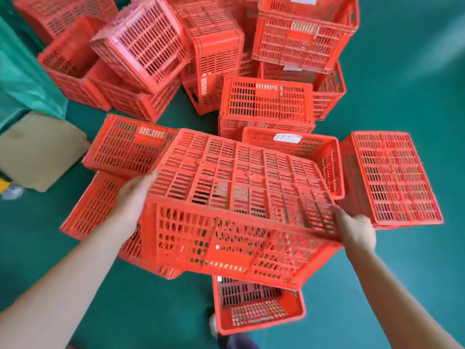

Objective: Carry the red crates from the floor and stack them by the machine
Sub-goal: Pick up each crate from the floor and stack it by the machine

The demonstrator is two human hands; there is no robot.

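The held crate point(236, 197) was bottom-up and tilted, and it appeared to be raised clear of the crates beneath it, in front of the person and over the near edge of the heap. Its long axis ran left to right across the body, the right end lower and nearer the camera.

The left hand point(133, 197) gripped the left short end, thumb at the upturned base edge. The right hand point(356, 231) gripped the right short end near the rim. The fingers of both were largely hidden behind the walls. Each hand was at its own end, neither favoured, so the load sat square between the arms.

An upright crate point(256, 311) stood directly below, close to the person's feet. Further crates lay jumbled beyond and to either side on the green floor point(402, 59). A cardboard box point(37, 152) stood at the left beside a green-covered object point(20, 71); whether that was the machine could not be determined.

Judgement: the lift was under way, and the carry would call for turning away with the crate held crosswise and stepping clear of the one at the feet.
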